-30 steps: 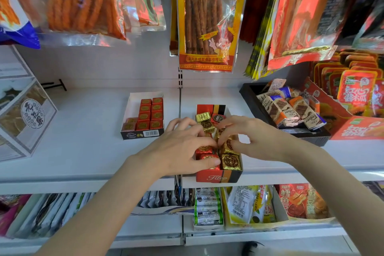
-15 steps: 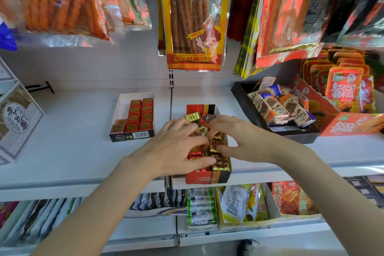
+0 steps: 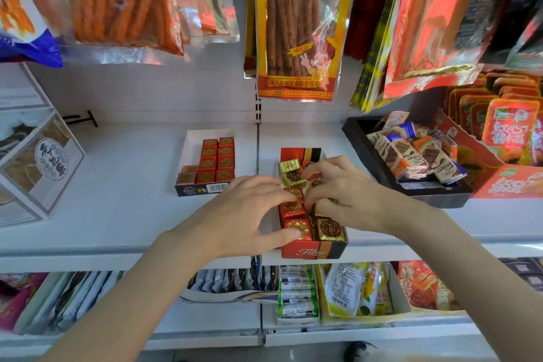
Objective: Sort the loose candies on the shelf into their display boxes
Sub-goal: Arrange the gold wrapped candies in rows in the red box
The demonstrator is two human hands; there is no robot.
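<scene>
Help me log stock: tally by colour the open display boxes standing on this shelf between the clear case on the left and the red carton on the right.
White box: 1
Red-and-black box: 1
Black box: 1
Total: 3

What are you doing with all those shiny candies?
A person is tidying foil-wrapped candies in a red box at the front edge of the shelf. The left hand lies on the red candies on the box's left side. The right hand fingers the gold candies on its right side. A few gold ones at the back still sit crooked. A white box of red cubes to the left already looks neat.
</scene>
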